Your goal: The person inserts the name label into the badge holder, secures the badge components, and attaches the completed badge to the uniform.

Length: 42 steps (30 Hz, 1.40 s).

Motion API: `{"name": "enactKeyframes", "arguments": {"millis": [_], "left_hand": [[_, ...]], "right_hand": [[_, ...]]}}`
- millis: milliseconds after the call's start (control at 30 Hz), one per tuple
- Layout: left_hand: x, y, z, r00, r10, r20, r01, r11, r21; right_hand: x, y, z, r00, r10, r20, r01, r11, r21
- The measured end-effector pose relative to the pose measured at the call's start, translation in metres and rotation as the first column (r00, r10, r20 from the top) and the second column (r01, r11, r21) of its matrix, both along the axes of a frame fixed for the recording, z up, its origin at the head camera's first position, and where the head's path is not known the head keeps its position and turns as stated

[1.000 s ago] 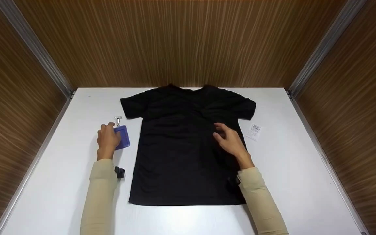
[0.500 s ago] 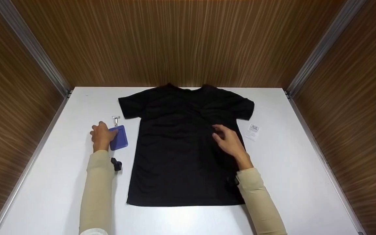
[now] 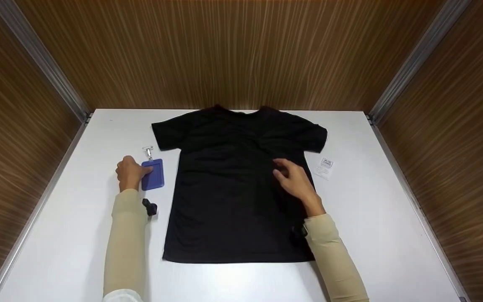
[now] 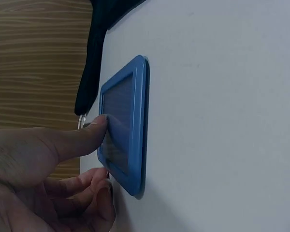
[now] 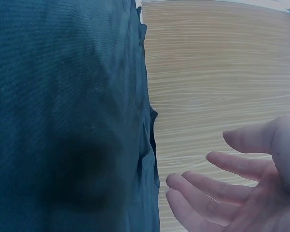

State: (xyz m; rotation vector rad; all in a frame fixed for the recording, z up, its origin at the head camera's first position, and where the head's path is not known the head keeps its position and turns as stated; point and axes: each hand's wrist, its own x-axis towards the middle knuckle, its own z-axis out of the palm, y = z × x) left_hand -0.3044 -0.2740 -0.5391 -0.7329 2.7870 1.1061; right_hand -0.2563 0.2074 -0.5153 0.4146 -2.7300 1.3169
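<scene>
A blue badge holder (image 3: 153,175) with a metal clip (image 3: 149,153) at its top is at the table's left side. My left hand (image 3: 131,172) pinches its left edge. In the left wrist view the thumb (image 4: 94,133) lies on the holder's window, and the curled fingertips (image 4: 104,193) are right at its edge. A black T-shirt (image 3: 224,188) is spread flat in the middle. Over its right part hovers my right hand (image 3: 295,180), fingers loosely bent and holding nothing. The right wrist view shows that hand (image 5: 232,188) with thumb and fingers apart.
Just right of the shirt lies a small white printed card (image 3: 324,168). The white table (image 3: 375,235) is enclosed by wood-patterned panels (image 3: 241,54) at the back and both sides, with metal rails in the corners.
My left hand shifted left across the badge holder to its left edge, and its fingers curled in there. The right hand has stayed over the shirt.
</scene>
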Motion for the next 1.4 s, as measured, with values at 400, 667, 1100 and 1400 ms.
{"name": "enactKeyframes", "arguments": {"millis": [400, 667, 1100, 1400], "left_hand": [[0.0013, -0.0004, 0.0017, 0.999, 0.042, -0.005, -0.042, 0.997, 0.058], [0.0002, 0.0017, -0.0003, 0.999, 0.049, 0.001, -0.049, 0.997, 0.053], [0.0000, 0.0045, 0.0022, 0.999, -0.001, 0.054, 0.003, 1.000, -0.026], [0.0000, -0.0021, 0.0092, 0.997, 0.000, 0.081, -0.008, 0.996, 0.089]], "right_hand": [[-0.0002, 0.0004, 0.0007, 0.999, 0.001, -0.034, 0.000, 0.999, 0.040], [-0.0009, 0.0002, -0.0012, 0.999, 0.004, -0.035, -0.002, 0.999, 0.036], [-0.0024, 0.0003, -0.0032, 1.000, 0.000, -0.015, 0.001, 0.999, 0.054], [-0.0032, 0.0007, -0.0010, 1.000, -0.007, -0.027, 0.008, 0.998, 0.060]]}}
